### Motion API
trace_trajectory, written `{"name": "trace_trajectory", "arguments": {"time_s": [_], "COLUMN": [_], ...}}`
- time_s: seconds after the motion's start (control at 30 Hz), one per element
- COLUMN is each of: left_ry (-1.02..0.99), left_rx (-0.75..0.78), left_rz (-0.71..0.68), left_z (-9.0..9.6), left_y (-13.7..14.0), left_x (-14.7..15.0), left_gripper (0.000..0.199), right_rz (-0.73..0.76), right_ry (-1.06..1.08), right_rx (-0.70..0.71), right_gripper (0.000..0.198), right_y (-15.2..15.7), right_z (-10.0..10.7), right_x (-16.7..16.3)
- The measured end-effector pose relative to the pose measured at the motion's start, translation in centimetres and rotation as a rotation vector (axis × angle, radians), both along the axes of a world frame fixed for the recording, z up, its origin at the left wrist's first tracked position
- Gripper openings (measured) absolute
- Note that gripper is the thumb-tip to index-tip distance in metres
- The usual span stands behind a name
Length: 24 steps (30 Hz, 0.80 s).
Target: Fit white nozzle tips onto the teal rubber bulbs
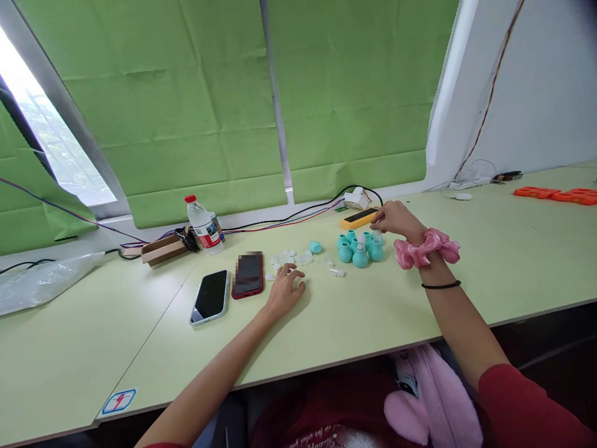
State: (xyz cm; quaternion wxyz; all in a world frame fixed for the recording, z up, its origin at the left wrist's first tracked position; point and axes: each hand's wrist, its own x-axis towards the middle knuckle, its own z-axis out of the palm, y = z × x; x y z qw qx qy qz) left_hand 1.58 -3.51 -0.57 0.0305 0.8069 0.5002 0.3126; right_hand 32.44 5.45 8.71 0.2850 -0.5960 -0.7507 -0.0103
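Observation:
My right hand [397, 221] reaches over a cluster of small teal bulb-shaped bottles [359, 256]. Its fingertips are pinched on a translucent whitish piece [377, 236] at the top of a bottle on the cluster's right side; the fingers partly hide it. Resting on the table with fingers apart and slightly curled, my left hand [285, 290] holds nothing. Just beyond it lie several flat translucent white pieces [293, 257]. One teal bottle [316, 247] lies on its side between these pieces and the cluster. A few clear, elongated pieces [336, 272] lie in front of it.
Left of my left hand lie a red-cased phone [248, 275] and a light-cased phone [210, 297]. A water bottle [204, 227], an open cardboard box [164, 249] and cables line the back edge. A yellow-and-black bar [358, 219] lies behind the cluster; orange pieces [555, 195] lie far right.

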Motion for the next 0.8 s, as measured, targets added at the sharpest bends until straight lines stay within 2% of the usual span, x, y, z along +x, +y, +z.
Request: {"name": "trace_trajectory", "arguments": {"time_s": [0.17,0.47,0.53,0.63,0.67,0.73,0.8], "left_ry": [0.006,0.048,0.064,0.107,0.127,0.162,0.180], "left_rx": [0.002,0.048,0.104,0.168,0.167,0.132,0.076], "left_rz": [-0.006,0.043,0.091,0.145,0.152,0.159,0.161], "left_z": [0.0,0.2,0.3,0.4,0.3,-0.1,-0.7], "left_y": [0.0,0.1,0.3,0.5,0.6,0.8,1.0], "left_x": [0.0,-0.2,-0.5,-0.9,-1.0,-1.0,-1.0], "left_gripper": [0.019,0.019,0.022,0.028,0.031,0.038,0.044], "right_rz": [0.015,-0.108,-0.183,-0.258,-0.225,-0.045,0.196], "right_ry": [-0.012,0.008,0.010,0.088,0.127,0.176,0.179], "right_rx": [-0.012,0.057,0.146,0.422,0.523,0.673,0.710], "right_gripper": [0.008,0.024,0.029,0.034,0.032,0.027,0.025], "right_y": [0.5,0.2,0.0,-0.3,-0.5,-1.3,-2.5], "right_z": [-0.4,-0.6,-0.5,-0.4,-0.4,-0.8,-1.6], "right_x": [0.2,-0.5,-0.9,-2.3,-3.2,-5.4,-8.4]}}
